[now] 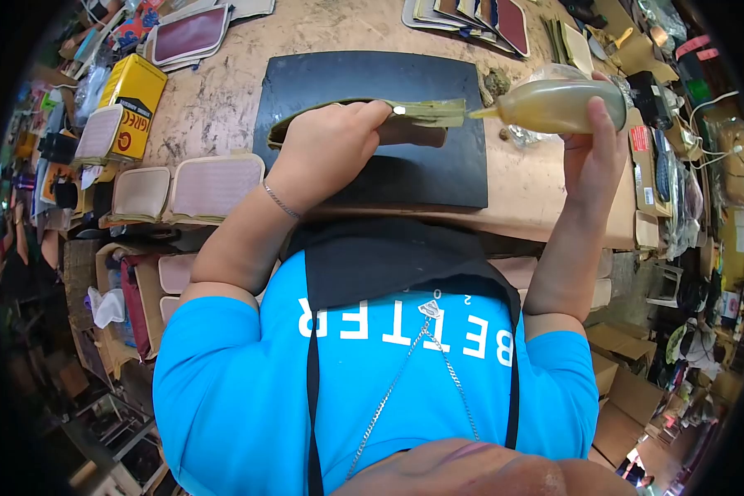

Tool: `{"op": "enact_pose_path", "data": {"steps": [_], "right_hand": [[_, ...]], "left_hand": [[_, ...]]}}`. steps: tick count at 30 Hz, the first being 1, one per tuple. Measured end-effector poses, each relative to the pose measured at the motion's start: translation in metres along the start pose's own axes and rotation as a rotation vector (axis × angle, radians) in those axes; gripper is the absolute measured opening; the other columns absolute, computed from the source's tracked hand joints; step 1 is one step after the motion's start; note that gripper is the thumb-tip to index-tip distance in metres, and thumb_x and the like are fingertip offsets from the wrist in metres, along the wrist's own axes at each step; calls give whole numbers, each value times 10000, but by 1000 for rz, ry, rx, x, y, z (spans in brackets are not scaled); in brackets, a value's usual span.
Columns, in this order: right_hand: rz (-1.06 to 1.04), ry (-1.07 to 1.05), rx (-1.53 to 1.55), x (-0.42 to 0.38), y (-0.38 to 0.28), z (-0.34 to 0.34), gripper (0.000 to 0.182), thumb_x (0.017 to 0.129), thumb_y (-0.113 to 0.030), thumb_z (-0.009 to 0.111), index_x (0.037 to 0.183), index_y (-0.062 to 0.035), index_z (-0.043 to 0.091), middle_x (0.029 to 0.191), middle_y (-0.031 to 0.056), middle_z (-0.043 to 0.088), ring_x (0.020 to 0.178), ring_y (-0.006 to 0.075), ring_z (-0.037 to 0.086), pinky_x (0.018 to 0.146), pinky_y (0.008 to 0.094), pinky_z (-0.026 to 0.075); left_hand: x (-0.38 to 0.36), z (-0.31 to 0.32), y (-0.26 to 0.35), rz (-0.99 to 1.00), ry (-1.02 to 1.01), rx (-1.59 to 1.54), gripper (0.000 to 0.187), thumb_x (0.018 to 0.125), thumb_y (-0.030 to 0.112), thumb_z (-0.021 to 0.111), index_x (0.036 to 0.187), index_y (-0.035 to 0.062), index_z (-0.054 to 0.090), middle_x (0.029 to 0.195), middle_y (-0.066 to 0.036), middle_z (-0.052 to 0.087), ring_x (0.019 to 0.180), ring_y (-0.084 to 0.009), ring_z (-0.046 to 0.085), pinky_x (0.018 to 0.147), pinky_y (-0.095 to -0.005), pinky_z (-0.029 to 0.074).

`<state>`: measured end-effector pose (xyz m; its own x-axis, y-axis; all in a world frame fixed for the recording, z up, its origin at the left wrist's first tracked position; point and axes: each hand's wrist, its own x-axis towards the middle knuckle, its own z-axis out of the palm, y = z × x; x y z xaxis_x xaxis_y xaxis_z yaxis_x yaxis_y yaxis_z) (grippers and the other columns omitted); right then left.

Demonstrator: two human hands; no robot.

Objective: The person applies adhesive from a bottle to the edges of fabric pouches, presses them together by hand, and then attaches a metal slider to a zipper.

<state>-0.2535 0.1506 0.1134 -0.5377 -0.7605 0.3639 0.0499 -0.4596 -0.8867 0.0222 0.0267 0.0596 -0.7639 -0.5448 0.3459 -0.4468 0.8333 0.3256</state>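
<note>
My left hand (329,147) is closed on a folded olive-green and brown piece (426,124), holding it raised on its edge over a black board (438,178). Something small and white shows by its fingertips. In my right hand (593,145) is a translucent squeeze bottle (546,106) with yellowish contents, tipped sideways. Its narrow nozzle points left, close to the right end of the folded piece; whether they touch I cannot tell.
A yellow can (131,99) stands at the left. Pale padded pieces (217,186) lie along the near left table edge (517,225). Stacked maroon and tan pieces (511,26) are at the back. Crumpled plastic and a black container (651,97) sit to the right.
</note>
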Motion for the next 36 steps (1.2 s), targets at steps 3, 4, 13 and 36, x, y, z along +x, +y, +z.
{"op": "enact_pose_path", "data": {"steps": [3, 4, 13, 36], "right_hand": [[-22, -4, -182, -2, -1, 6, 469, 890, -149, 688, 1274, 4, 465, 1070, 93, 593, 962, 162, 625, 803, 291, 550], [-39, -14, -236, -1, 2, 6, 471, 888, -155, 695, 1272, 1, 469, 1068, 91, 592, 967, 153, 615, 809, 283, 542], [-88, -42, -332, -1, 8, 9, 484, 859, -151, 742, 1252, -14, 493, 1057, 80, 586, 967, 129, 578, 838, 244, 486], [-268, -64, -476, -13, 4, 4, 482, 853, -169, 754, 1244, -30, 508, 1138, 67, 548, 998, 131, 542, 889, 260, 446]], "left_hand": [[-3, 6, 2, -13, -39, 48, 146, 841, 99, 570, 984, 89, 597, 846, -106, 655, 800, -301, 645, 676, -410, 513], [-4, 7, 2, -2, -24, 47, 150, 840, 100, 573, 988, 89, 598, 847, -104, 656, 799, -298, 646, 676, -407, 514], [-4, 9, 1, 12, 0, 48, 165, 833, 104, 585, 997, 88, 600, 851, -102, 662, 796, -296, 649, 676, -397, 518], [0, 7, -3, -19, -5, 4, 175, 854, 135, 554, 1011, 75, 601, 828, -135, 661, 770, -329, 643, 677, -426, 511]]}}
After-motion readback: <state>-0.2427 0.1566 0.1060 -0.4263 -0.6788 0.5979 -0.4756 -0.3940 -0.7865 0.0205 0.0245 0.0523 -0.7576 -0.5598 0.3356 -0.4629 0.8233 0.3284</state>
